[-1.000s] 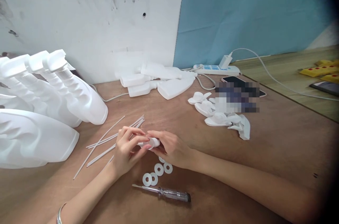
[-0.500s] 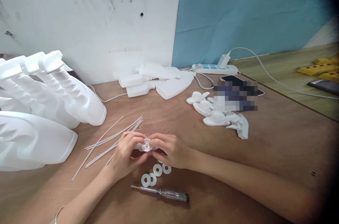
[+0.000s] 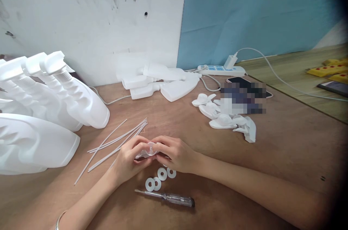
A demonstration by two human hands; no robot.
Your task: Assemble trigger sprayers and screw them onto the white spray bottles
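Over the middle of the table, my left hand [image 3: 129, 154] and my right hand [image 3: 174, 154] meet around a white plastic spray head [image 3: 151, 149]. Fingers of both hands close on its sides, and its round underside with a small central stub faces up towards me. Much of its body is hidden by the fingers. Several white ring washers [image 3: 162, 174] lie just below my right hand. A clear-handled screwdriver [image 3: 178, 200] rests nearer to me, its tip pointing left. Thin white tubes [image 3: 102, 146] lie scattered beyond my left hand, some partly behind it.
White spray bottles [image 3: 81, 92] with heads fitted stand at the left. More white bottles [image 3: 176, 88] lie against the wall. To the right are loose white spray heads [image 3: 224, 121], a phone [image 3: 236, 80] and a power strip [image 3: 214, 70] with a charger and cable.
The fingers have shifted a little on the spray head, and my right index finger now reaches over its round edge. Both hands stay in about the same place.
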